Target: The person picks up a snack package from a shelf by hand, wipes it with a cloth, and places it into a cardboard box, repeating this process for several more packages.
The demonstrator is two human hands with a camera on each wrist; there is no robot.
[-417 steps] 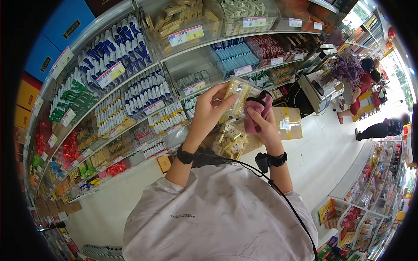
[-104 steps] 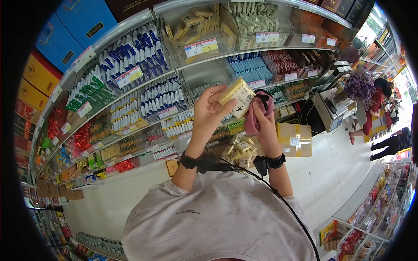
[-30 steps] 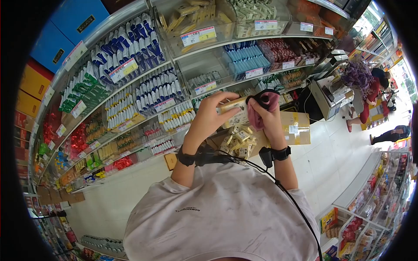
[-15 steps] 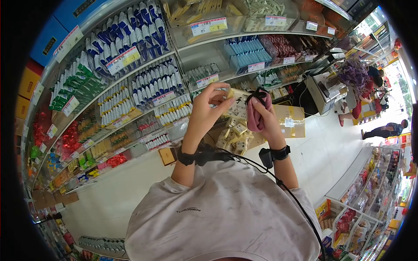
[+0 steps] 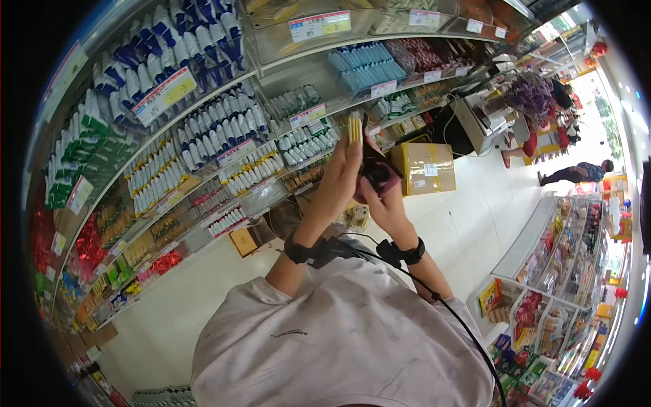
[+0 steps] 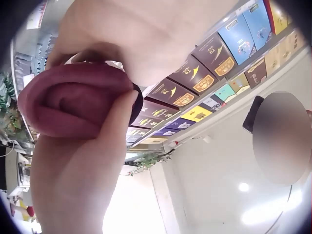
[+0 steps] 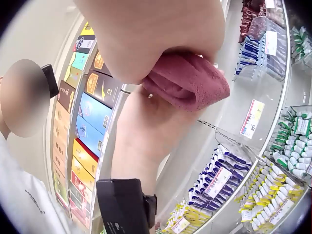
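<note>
In the head view my left hand (image 5: 338,182) holds a small snack packet (image 5: 354,129) with a yellow edge, now turned nearly edge-on, its thumb along the near side. My right hand (image 5: 388,211) grips a folded mauve cloth (image 5: 388,184) with a dark inner side, close against the packet. Both wrist views show the cloth (image 6: 73,100) bunched into a rolled fold, and the right thumb presses on it in the left wrist view. In the right wrist view the cloth (image 7: 190,83) pokes out below the right hand (image 7: 156,36). The packet is mostly hidden behind the hands there.
Below the hands lies a pile of similar small packets (image 5: 358,218), partly covered. A taped cardboard box (image 5: 427,171) stands to the right. Shelves of wrapped snacks with a price tag (image 5: 163,95) curve along the front and left. People stand at the far right.
The packet has turned from showing its printed face to nearly edge-on. Both hands have come closer together, and the cloth has moved left and down. The head view has shifted, with the shelves looming nearer.
</note>
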